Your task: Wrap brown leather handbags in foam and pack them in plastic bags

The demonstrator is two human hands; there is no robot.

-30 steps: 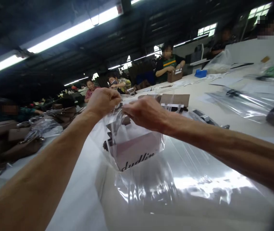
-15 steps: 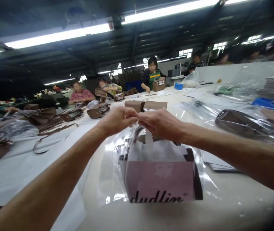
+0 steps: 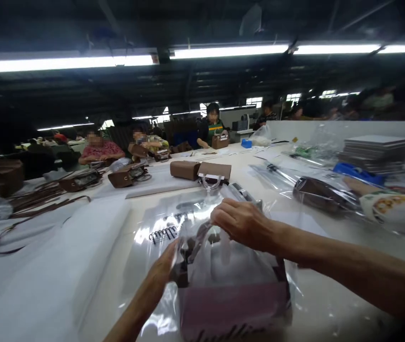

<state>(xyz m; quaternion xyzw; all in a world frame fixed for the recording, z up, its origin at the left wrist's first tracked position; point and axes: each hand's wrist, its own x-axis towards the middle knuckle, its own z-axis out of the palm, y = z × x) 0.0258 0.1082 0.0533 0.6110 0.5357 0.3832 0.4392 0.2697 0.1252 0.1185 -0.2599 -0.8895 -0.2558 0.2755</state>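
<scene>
A clear plastic bag [image 3: 230, 266] stands on the white table [image 3: 91, 247] in front of me, with a pink-and-black box [image 3: 234, 308] and white wrapped contents inside. My right hand [image 3: 243, 223] is curled on the top of the bag, fingers closed on the plastic. My left hand [image 3: 164, 263] presses against the bag's left side, its fingers partly hidden behind the plastic. Under the bag lies another flat clear bag with black lettering [image 3: 163, 233].
Brown handbags [image 3: 198, 170] and loose straps [image 3: 34, 204] lie across the table's left and middle. A bagged dark purse [image 3: 321, 194], a grey stack [image 3: 376, 152] and a co-worker's sleeve [image 3: 394, 211] are at right. Several people sit at the far end.
Both hands came down from pinching the bag's mouth at chest height. The left hand moved to the bag's side, the right onto its top. The view levelled and shifted.
</scene>
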